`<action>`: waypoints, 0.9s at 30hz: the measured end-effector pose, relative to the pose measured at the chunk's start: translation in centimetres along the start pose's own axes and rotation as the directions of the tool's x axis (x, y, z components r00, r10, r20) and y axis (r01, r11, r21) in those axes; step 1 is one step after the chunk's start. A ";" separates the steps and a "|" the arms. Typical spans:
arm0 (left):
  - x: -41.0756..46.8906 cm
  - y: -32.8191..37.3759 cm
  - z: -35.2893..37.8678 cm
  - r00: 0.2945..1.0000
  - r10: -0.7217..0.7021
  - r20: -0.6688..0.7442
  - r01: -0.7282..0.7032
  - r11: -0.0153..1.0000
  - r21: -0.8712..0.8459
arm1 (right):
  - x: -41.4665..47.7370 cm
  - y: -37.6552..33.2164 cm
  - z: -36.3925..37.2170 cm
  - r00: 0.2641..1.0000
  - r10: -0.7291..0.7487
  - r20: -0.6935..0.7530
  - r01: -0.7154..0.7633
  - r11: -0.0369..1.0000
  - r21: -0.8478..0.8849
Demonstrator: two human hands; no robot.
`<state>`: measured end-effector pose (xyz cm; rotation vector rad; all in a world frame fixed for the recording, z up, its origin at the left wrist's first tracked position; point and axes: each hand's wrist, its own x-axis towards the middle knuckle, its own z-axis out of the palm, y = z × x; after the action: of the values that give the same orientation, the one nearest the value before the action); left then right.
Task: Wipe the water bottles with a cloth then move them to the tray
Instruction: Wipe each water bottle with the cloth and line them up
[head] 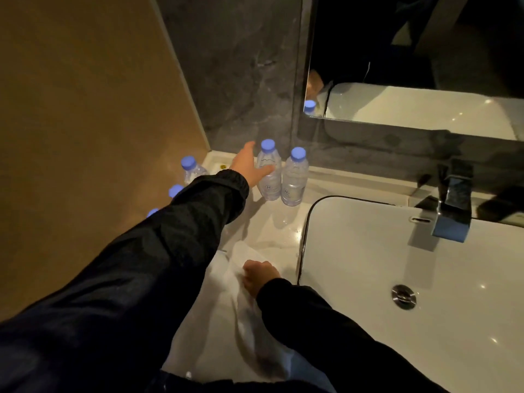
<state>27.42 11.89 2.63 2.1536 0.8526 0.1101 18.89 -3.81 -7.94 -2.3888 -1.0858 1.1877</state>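
**A bathroom, likely in a hotel**

A white rectangular sink (397, 265) with a chrome drain (403, 296) is set into a pale desk (272, 222). A square chrome faucet (450, 199) stands behind it, under a wall mirror (411, 52). Dark marble-look wall panels (241, 66) rise behind. Small matching water bottles (295, 177) with blue caps stand in the corner, some on a tray (215, 161).

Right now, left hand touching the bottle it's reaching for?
Touching: head view shows left hand fingers wrapped onto the back bottle, no gap.
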 end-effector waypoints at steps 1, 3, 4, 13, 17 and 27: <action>0.8 0.3 0.3 1.000 -0.005 0.005 0.005 1.000 -0.018 | 0.1 -0.1 -0.1 1.000 0.004 0.003 -0.004 1.000 0.002; 2.1 0.5 0.9 0.998 -0.026 0.048 0.030 0.996 -0.081 | 0.3 -0.3 -0.3 1.000 0.007 -0.002 -0.007 1.000 0.017; 2.7 0.4 1.2 0.997 -0.044 0.067 0.052 0.992 -0.118 | 0.3 -0.4 -0.3 1.000 0.010 -0.009 -0.010 0.999 0.032; 3.2 -1.2 3.2 0.992 -0.124 -0.038 0.110 0.961 -0.252 | 0.2 -0.3 -0.5 1.000 0.016 -0.008 -0.015 0.997 0.073; 1.0 -1.4 2.1 0.957 -0.189 -0.221 0.116 0.945 -0.305 | 0.4 -0.6 -0.3 1.000 0.023 0.009 -0.023 0.998 0.065; -14.9 -4.0 -5.0 0.824 -0.322 -0.466 0.038 0.853 -0.521 | -1.3 -1.8 0.6 0.995 -0.006 -0.099 0.027 0.977 0.212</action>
<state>12.14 7.88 6.05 1.5464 1.1993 0.7871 17.06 -3.57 -6.66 -2.2443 -0.8977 1.1078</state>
